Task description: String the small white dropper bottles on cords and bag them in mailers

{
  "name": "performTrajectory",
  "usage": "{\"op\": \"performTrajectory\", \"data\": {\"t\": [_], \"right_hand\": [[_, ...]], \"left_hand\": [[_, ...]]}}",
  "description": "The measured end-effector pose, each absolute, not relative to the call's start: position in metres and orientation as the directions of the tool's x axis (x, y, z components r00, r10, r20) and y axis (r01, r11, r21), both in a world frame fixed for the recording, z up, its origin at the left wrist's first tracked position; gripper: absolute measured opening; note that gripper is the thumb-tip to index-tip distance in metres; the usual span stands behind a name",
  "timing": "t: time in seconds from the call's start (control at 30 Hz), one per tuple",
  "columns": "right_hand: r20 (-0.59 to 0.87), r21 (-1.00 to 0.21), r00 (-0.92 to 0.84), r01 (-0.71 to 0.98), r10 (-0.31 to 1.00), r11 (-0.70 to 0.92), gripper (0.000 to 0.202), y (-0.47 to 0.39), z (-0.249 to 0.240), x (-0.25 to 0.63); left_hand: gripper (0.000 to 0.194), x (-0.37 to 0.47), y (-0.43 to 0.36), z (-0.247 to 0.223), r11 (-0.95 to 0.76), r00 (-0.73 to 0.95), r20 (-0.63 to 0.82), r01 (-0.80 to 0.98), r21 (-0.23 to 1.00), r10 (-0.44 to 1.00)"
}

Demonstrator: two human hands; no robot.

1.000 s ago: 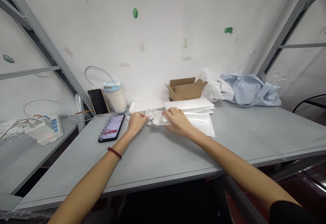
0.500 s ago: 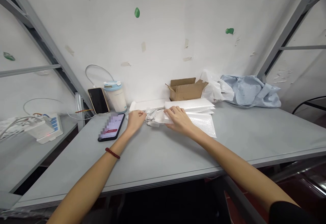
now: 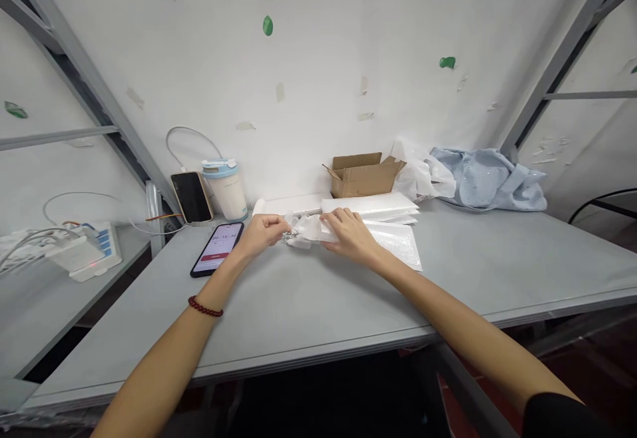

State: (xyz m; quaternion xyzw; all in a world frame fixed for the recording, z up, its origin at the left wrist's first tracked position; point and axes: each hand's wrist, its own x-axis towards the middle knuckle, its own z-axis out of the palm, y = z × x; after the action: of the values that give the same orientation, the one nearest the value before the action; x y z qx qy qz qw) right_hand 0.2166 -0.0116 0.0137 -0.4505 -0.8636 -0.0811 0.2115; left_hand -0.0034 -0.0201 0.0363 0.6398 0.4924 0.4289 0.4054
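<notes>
My left hand [image 3: 262, 234] is closed in a pinch beside a small heap of clear plastic packets [image 3: 299, 241] on the table; what sits between its fingertips is too small to make out. Facing it, my right hand [image 3: 350, 234] grips a translucent white plastic bag [image 3: 312, 227], its thumb below and fingers on top. The bag's other end reaches toward my left fingertips. Partly under my right hand lies a white bubble mailer [image 3: 395, 244]. More white mailers [image 3: 373, 206] are stacked just behind.
A phone [image 3: 217, 249] lies left of my hands; another phone [image 3: 192, 197] leans beside a lidded cup [image 3: 226, 189]. At the back stand an open cardboard box [image 3: 365, 179], a white plastic bag [image 3: 423, 169] and a pale blue cloth [image 3: 490, 179]. A power strip [image 3: 99, 255] sits far left.
My left wrist has swung left and turned, so its pinched fingers point more to the right, toward the bag. My right hand stays almost where it was.
</notes>
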Motion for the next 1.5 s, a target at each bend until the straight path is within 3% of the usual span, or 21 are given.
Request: {"op": "performTrajectory", "data": {"t": [0.17, 0.27, 0.4, 0.7, 1.03, 1.33, 1.5], "right_hand": [[0.457, -0.059, -0.509, 0.801, 0.729, 0.596, 0.043, -0.012, 0.013, 0.216], [0.47, -0.072, -0.492, 0.806, 0.733, 0.587, 0.042, -0.012, 0.014, 0.217], [0.512, -0.112, -0.417, 0.834, 0.751, 0.54, 0.039, -0.008, 0.017, 0.222], [0.556, -0.16, -0.35, 0.845, 0.754, 0.511, 0.035, -0.005, 0.02, 0.226], [0.524, -0.141, -0.363, 0.855, 0.77, 0.499, 0.037, -0.007, 0.019, 0.224], [0.49, -0.1, -0.411, 0.849, 0.768, 0.518, 0.038, -0.009, 0.017, 0.22], [0.466, -0.092, -0.417, 0.854, 0.781, 0.511, 0.038, -0.011, 0.017, 0.219]], "left_hand": [[0.031, 0.009, -0.024, 0.031, -0.377, 0.272, 0.279, 0.438, 0.816, 0.921], [0.042, 0.008, -0.023, 0.03, -0.43, 0.219, 0.373, 0.549, 0.716, 0.901], [0.032, -0.007, -0.014, 0.027, -0.319, 0.042, 0.422, 0.721, 0.614, 0.906], [0.026, -0.017, 0.001, 0.008, -0.128, 0.017, 0.299, 0.926, 0.354, 0.954], [0.027, -0.008, 0.003, -0.001, -0.221, 0.139, 0.279, 0.931, 0.291, 0.95], [0.023, -0.023, 0.007, 0.008, -0.312, 0.043, 0.556, 0.862, 0.399, 0.83], [0.019, -0.025, -0.002, 0.023, -0.366, -0.04, 0.61, 0.768, 0.526, 0.792]]}}
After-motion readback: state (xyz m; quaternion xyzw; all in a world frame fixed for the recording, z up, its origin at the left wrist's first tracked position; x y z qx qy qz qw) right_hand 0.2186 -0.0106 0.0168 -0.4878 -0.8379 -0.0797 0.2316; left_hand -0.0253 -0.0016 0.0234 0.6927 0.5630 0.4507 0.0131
